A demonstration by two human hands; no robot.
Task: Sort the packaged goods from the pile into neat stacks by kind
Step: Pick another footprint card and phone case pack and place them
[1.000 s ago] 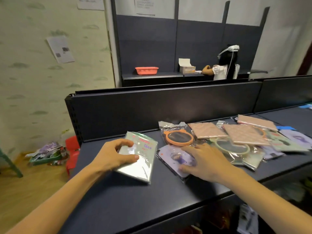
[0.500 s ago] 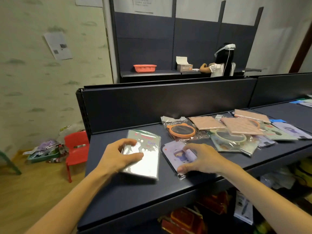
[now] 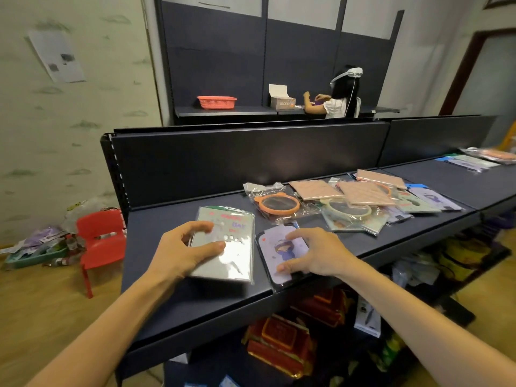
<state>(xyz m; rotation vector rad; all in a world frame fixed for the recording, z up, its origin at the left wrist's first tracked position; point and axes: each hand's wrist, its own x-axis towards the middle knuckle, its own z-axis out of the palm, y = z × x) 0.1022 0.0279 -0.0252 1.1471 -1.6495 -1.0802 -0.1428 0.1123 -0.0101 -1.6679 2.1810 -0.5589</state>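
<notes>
Packaged goods (image 3: 354, 203) lie mostly unsorted on the dark shelf (image 3: 173, 297) in front of me, so by my reckoning I am near the start. My left hand (image 3: 181, 251) grips the left edge of a silvery green packet (image 3: 231, 252), thumb on top and fingers curled round the far side; it lies flat at the left, and I cannot tell whether others of its kind are under it. My right hand (image 3: 312, 254) is arched over a purple card packet (image 3: 282, 252) with a small cartoon figure, fingertips at its far edge and thumb pinching its near edge. That packet sits just beside the green one, apart from it, with its near end at the front lip of the shelf. These two look like the beginnings of two stacks. To the right the pile is a jumble: an orange-rimmed round mirror (image 3: 276, 204) in a clear bag, a pale green-rimmed one (image 3: 346, 210), several pink quilted packets (image 3: 363, 192) overlapping them, and more green and purple card packets tucked under and beside. Further right on the next shelf section lies another small cluster (image 3: 480, 160), too far off to name. I judge nearly all of the sorting is left: every mirror, every pink packet, and the remaining cards.
</notes>
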